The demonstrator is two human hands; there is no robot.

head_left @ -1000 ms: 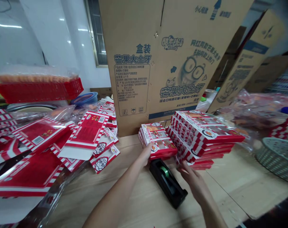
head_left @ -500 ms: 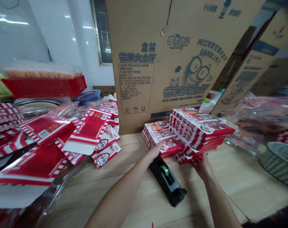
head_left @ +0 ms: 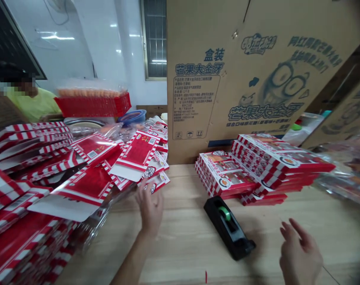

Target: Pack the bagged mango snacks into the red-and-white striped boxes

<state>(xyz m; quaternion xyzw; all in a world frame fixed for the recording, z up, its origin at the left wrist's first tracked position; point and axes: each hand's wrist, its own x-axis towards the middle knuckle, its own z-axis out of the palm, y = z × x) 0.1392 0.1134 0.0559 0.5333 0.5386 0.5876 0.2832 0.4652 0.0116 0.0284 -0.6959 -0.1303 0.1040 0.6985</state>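
Left of tape dispenser (head_left: 233, 234), pinch one carton (head_left: 161, 181) squarely with left hand (head_left: 150, 208); cannot tell if gripping. Note right hand (head_left: 300, 253) open.

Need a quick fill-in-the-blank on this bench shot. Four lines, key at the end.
1. The black tape dispenser lies ____ the left hand and the right hand.
2. The tape roll on it is coloured ____.
3. In the picture, the taller box stack is to the ____ of the shorter box stack.
4. The large printed carton stands ____ both stacks.

Missing words: between; green; right; behind.
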